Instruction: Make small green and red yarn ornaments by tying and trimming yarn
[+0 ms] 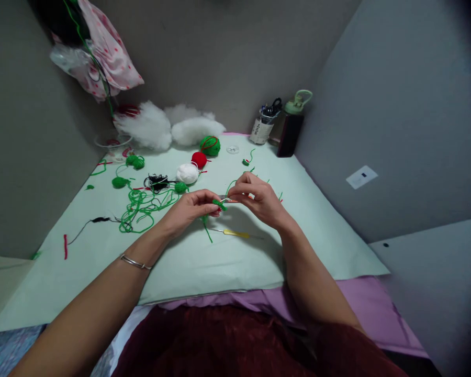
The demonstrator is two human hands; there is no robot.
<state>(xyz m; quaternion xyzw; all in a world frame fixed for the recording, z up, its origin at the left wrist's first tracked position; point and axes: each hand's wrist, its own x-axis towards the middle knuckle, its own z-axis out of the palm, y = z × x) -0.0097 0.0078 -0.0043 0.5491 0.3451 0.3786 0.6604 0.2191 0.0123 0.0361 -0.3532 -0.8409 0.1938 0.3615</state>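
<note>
My left hand [196, 207] pinches a small green crocheted piece [220, 204] with a bit of red at its edge, above the middle of the table. A green yarn tail [207, 230] hangs below it. My right hand [257, 196] is closed at the fingertips on a thin metal needle [225, 199], whose tip meets the green piece. Behind the right fingers lie what look like scissors [235, 200] with orange-red handles, partly hidden. On the table just below the hands rests a crochet hook [235, 233] with a yellow grip.
Left of my hands spread tangled green yarn [137, 209] and black yarn [157, 182]. Behind are white [187, 174], red [199, 159] and green [210, 146] yarn balls, and white stuffing [149, 125]. A pen cup [261, 130] and bottle [291, 128] stand at the back right.
</note>
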